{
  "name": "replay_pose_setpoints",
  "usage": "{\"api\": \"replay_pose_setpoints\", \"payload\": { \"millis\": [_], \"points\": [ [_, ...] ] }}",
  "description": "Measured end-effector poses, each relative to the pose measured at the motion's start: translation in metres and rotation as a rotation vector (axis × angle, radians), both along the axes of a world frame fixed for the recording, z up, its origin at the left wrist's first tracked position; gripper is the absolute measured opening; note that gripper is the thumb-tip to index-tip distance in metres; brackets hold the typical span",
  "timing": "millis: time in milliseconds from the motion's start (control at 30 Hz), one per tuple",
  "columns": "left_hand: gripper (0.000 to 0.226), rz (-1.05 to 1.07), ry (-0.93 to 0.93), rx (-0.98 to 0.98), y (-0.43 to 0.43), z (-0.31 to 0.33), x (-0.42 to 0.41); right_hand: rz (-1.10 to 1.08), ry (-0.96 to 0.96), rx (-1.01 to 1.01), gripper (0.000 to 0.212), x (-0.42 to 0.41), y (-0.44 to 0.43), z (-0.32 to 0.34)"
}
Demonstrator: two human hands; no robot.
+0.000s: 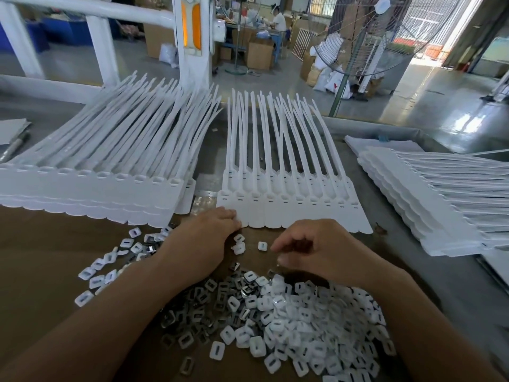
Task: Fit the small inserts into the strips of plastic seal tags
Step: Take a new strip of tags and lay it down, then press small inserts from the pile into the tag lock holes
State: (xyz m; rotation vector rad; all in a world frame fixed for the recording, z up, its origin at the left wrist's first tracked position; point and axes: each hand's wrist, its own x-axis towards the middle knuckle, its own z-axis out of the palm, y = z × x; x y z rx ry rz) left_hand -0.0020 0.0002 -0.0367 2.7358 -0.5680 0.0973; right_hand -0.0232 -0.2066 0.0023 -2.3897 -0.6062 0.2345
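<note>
A strip of white plastic seal tags [292, 208] lies flat in front of me, tails pointing away. My left hand [212, 232] rests at the strip's near left corner, fingertips curled against its edge, with a couple of white inserts [239, 245] just below the fingers. My right hand [311, 249] hovers over the table with fingers curled inward; whether it holds an insert is hidden. One loose white insert [262, 245] lies between the hands. A big heap of white and metal inserts [289, 312] spreads under my forearms.
A tall stack of tag strips [96, 186] sits at the left, another stack [440, 202] at the right. More scattered inserts [110, 263] lie left of my left arm. A standing fan [366, 37] and a white frame [190, 37] rise beyond the table.
</note>
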Motion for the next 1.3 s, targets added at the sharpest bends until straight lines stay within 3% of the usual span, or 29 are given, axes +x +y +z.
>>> {"api": "replay_pose_setpoints", "payload": {
  "millis": [100, 367, 533, 1000, 1300],
  "points": [
    [0.057, 0.003, 0.006, 0.002, 0.0, 0.0, 0.0, 0.06, -0.046, -0.141, 0.013, 0.0, 0.003, -0.003],
    [0.057, 0.004, 0.018, 0.009, 0.0, 0.0, 0.001, 0.055, 0.125, -0.234, 0.02, 0.003, -0.015, 0.002],
    [0.058, 0.006, 0.028, 0.017, 0.0, 0.0, -0.001, 0.092, 0.101, -0.354, 0.025, 0.001, -0.01, -0.002],
    [0.056, -0.016, 0.006, 0.021, 0.0, 0.0, 0.001, 0.019, 0.067, -0.106, 0.028, 0.005, -0.013, -0.003],
    [0.056, -0.017, -0.01, 0.025, 0.0, 0.001, 0.0, -0.02, 0.041, -0.122, 0.025, 0.009, -0.015, -0.007]
  ]
}}
